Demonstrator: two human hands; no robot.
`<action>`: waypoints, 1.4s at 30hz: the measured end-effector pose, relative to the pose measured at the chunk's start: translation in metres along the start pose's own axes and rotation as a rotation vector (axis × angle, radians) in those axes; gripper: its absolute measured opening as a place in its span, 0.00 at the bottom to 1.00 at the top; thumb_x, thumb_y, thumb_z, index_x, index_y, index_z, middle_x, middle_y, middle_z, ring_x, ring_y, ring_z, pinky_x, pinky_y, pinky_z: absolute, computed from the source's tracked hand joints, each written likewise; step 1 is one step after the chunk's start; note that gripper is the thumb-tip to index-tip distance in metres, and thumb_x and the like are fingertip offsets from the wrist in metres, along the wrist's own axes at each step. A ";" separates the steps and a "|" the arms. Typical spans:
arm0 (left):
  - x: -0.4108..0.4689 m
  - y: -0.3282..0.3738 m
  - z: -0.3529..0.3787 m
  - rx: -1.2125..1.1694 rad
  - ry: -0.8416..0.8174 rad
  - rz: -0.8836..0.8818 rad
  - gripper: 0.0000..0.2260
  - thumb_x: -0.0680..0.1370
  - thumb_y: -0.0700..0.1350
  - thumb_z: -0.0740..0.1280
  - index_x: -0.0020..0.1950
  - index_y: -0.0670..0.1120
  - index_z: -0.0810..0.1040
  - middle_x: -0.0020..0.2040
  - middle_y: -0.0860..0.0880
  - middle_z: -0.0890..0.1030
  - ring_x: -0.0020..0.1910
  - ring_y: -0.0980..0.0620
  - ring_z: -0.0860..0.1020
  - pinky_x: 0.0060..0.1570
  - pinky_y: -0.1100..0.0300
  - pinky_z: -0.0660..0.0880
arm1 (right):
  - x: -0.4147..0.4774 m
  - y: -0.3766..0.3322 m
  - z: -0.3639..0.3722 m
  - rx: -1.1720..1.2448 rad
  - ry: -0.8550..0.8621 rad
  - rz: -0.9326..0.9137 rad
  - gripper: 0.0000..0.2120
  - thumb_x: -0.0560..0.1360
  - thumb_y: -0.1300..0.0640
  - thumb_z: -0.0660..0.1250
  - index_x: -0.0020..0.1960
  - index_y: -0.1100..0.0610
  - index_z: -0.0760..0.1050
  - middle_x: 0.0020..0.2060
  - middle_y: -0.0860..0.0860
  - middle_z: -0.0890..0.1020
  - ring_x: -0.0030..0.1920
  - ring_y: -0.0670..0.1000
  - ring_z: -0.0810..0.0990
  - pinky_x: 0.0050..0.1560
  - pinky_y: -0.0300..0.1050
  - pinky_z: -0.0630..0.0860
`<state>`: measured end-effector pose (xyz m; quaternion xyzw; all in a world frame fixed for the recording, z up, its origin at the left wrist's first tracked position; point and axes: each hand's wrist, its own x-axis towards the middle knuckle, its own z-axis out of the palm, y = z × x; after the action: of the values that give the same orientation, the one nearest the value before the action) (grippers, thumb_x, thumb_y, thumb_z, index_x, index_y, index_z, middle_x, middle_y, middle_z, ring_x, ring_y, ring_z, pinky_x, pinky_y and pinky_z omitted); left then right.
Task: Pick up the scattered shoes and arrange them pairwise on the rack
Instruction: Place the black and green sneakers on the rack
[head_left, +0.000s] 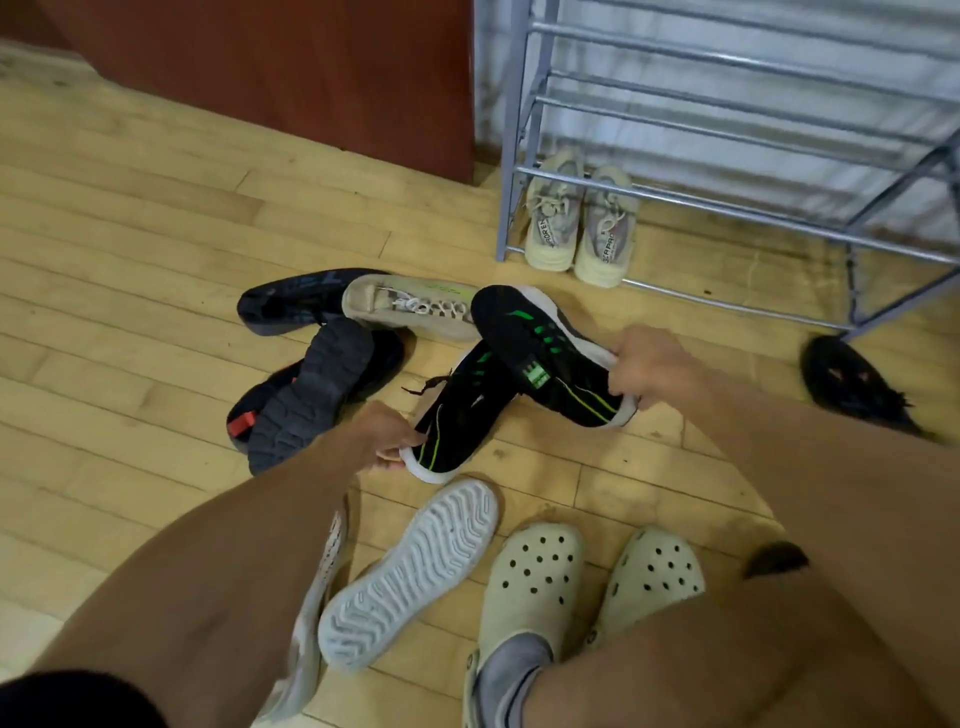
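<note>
Black knit with green stripes fills the centre of the frame: we have 2 matching sneakers in hand. Our left hand (387, 439) pinches the heel rim of the lower black sneaker (457, 415), whose sole still seems to rest on the wood floor (130, 291). Our right hand (647, 366) is closed around the heel of the upper black sneaker (545, 353), which lies across the toe of the first.

At the upper right, the metal rack (727, 171) already holds 1 beige pair (579, 223) at the left end of its bottom tier, toes toward us. To the left of centre sit 2 dark shoes (311, 379), 1 sole-up, and a pale laced sneaker (415, 309) touching the upper black one. A white sole (410, 571) lies at the bottom centre beside our clogs (587, 577).

The risk, as we judge it, is the crossing: lifting the lower sneaker first could drag the upper one, and its loose lace may snag. Heel-only grips let the toes swing, so a shoe could clip the rack's front bar or knock the beige pair askew.
</note>
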<state>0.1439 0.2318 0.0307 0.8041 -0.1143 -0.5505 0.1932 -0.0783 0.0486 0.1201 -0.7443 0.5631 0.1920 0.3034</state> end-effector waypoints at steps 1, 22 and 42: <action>-0.007 0.006 -0.001 0.015 0.009 0.032 0.05 0.72 0.35 0.72 0.40 0.37 0.77 0.38 0.39 0.78 0.34 0.46 0.76 0.35 0.57 0.76 | -0.009 0.001 -0.016 -0.091 0.001 -0.002 0.15 0.71 0.63 0.68 0.57 0.63 0.79 0.50 0.60 0.85 0.47 0.59 0.85 0.50 0.49 0.82; -0.098 0.163 0.135 0.044 -0.102 0.331 0.06 0.75 0.34 0.68 0.38 0.35 0.76 0.40 0.41 0.79 0.36 0.49 0.77 0.35 0.58 0.79 | -0.113 0.201 -0.111 0.590 0.037 0.353 0.15 0.74 0.70 0.67 0.60 0.69 0.74 0.47 0.62 0.81 0.41 0.58 0.83 0.43 0.50 0.83; 0.088 0.304 0.281 -0.316 -0.215 0.342 0.07 0.75 0.35 0.69 0.52 0.36 0.80 0.49 0.41 0.83 0.43 0.47 0.81 0.37 0.60 0.82 | 0.145 0.284 -0.073 1.386 0.339 0.330 0.10 0.73 0.69 0.67 0.52 0.59 0.78 0.46 0.55 0.83 0.49 0.58 0.84 0.46 0.51 0.84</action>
<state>-0.0758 -0.1287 -0.0006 0.6699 -0.1810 -0.6031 0.3934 -0.3108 -0.1563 0.0169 -0.3066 0.6993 -0.2828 0.5805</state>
